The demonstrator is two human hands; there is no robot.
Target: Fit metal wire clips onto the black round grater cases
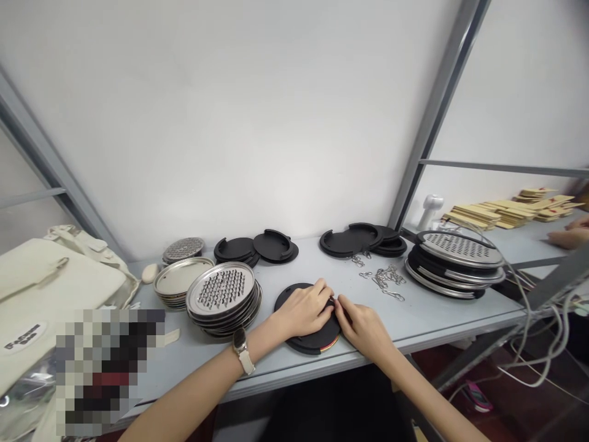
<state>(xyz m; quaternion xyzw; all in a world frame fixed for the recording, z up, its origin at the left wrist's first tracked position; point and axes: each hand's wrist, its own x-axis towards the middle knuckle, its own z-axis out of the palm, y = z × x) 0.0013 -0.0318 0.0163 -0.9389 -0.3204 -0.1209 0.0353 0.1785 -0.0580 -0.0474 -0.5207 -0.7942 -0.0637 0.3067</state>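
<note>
In your view, you have a cream bag (59,282) between eight and nine o'clock, stacked wooden boards (476,216) at three, and white cables (565,319) hanging at four, near a pink object (479,398).

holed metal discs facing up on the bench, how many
3: the back-left disc, the front-left disc and the right-hand disc. More may be hidden beneath them.

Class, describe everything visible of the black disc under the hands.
The black disc lies flat near the front edge of the grey table. It looks like plastic, its raised rim ending where a thin red-and-gold strip shows at the near right. The left hand lies across it, hiding part; fingertips of the right hand are at its right edge.
</note>
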